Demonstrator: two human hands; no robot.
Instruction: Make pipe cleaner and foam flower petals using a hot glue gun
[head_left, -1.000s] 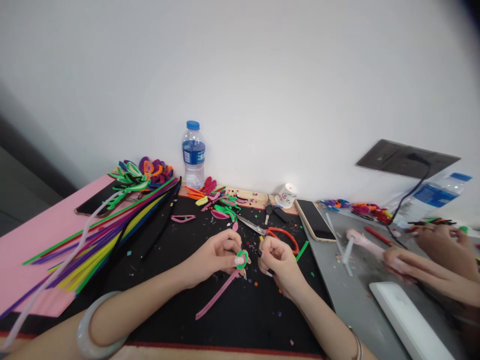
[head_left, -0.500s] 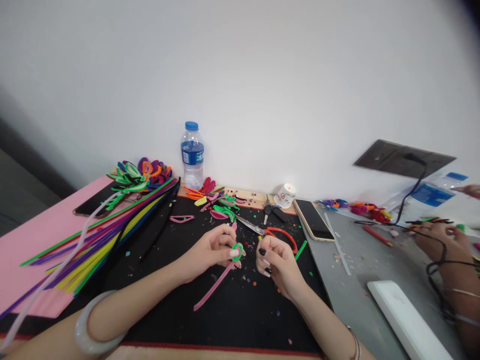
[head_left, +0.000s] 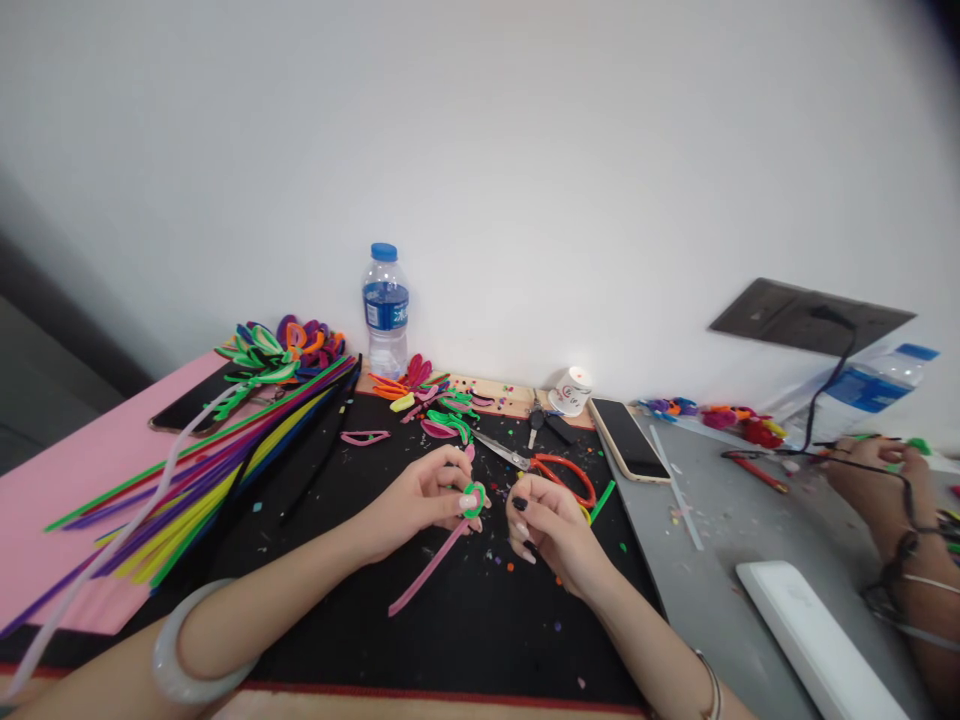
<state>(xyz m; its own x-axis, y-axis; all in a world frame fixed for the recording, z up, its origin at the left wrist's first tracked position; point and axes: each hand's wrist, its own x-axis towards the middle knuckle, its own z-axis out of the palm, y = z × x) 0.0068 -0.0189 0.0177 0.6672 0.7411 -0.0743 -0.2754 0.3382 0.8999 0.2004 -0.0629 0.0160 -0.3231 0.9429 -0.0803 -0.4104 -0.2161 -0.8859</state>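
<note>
Over the black mat (head_left: 330,640), my left hand (head_left: 424,505) pinches a pink pipe cleaner (head_left: 427,570) with a green pipe cleaner (head_left: 474,500) curled in a small loop on it. The pink tail slants down toward me. Just to the right, my right hand (head_left: 551,530) has its fingers curled together; whatever may be between them is hidden. Orange-handled scissors (head_left: 562,470) lie behind my right hand, blades toward upper left. Past them sit green pipe cleaner loops (head_left: 448,428), and a pink loop (head_left: 365,437) lies further left.
Left, a bundle of pipe cleaners (head_left: 217,480) rests over pink paper (head_left: 97,560). A water bottle (head_left: 386,310) stands by the wall. A paper cup (head_left: 571,390), phone (head_left: 630,440) and white oblong device (head_left: 814,630) are to the right, near another person's hand (head_left: 877,480) and a black cable (head_left: 817,390).
My right hand has shifted very slightly left, its fingers still curled. My left hand keeps its hold on the pink pipe cleaner. The other person's hand has moved a little.
</note>
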